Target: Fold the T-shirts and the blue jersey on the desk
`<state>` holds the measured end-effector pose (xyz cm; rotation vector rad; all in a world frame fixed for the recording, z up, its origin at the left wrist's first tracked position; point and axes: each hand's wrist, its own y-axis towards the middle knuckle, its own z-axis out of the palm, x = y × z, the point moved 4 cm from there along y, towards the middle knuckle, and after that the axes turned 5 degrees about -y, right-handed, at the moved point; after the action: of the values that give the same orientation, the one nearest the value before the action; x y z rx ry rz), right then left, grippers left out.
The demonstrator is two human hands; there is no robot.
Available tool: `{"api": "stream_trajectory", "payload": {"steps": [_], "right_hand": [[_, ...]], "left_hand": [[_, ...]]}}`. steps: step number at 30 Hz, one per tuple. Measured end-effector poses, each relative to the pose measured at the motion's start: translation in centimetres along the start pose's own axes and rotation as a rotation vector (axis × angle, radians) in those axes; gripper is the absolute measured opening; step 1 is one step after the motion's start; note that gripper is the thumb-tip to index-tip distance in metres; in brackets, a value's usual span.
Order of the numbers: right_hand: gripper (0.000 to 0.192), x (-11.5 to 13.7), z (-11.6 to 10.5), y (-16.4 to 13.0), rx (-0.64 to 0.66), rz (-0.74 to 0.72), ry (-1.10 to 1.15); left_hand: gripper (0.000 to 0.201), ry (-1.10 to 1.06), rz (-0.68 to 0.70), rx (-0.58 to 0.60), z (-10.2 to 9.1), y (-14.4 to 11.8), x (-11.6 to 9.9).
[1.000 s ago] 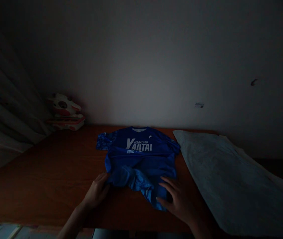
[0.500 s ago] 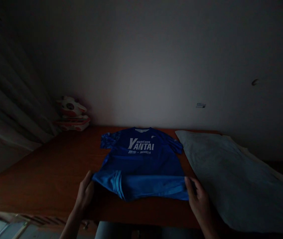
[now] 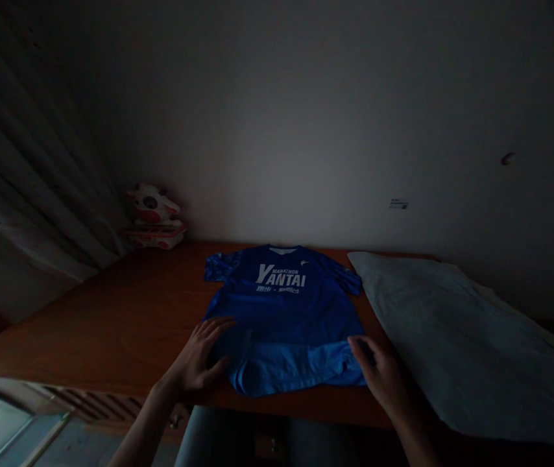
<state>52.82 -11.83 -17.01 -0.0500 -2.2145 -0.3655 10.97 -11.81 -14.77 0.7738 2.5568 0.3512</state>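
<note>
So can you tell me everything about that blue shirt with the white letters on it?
The blue short-sleeved sports shirt lies flat, front up, on the brown wooden table, collar toward the wall. White letters read MARATHON YANTAI. The fabric looks thin and smooth; the sleeves look patterned. Its lighter bottom edge is rumpled. The left hand rests open on its lower left corner, the right hand on the lower right. A pale cloth lies beside it.

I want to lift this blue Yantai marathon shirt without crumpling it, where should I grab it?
Probably the two near hem corners of the blue shirt, from the near table edge. It lies flat, front up, collar at the wall; the left hand and right hand rest there.
</note>
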Motion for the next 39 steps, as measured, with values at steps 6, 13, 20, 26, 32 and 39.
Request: {"api": "stream_trajectory", "payload": {"steps": [6,13,20,26,32,39], "right_hand": [[0.057,-0.8,0.3,0.3,0.018,0.036,-0.049],[0.056,-2.1,0.7,0.3,0.02,0.056,-0.058],[0.063,-1.4,1.2,-0.4,0.19,-0.202,-0.124],[0.066,-1.3,1.8,-0.3,0.233,-0.361,-0.233],[0.041,-0.4,-0.4,0.4,0.398,-0.201,-0.113],[0.046,0.4,-6.2,-0.3,0.356,-0.065,0.047]], "left_hand": [[0.052,-0.005,-0.057,0.005,0.7,0.2,0.4],[0.023,-0.134,-0.118,-0.107,1.1,0.3,1.6],[0.029,-0.298,-0.406,-0.372,-0.4,-1.3,2.5],[0.037,-0.32,-0.539,-0.541,-0.7,-1.8,3.2],[0.046,-0.339,-0.557,-0.48,-0.8,-1.6,2.9],[0.054,-0.356,-0.562,-0.449,-2.1,-4.1,3.0]]}}
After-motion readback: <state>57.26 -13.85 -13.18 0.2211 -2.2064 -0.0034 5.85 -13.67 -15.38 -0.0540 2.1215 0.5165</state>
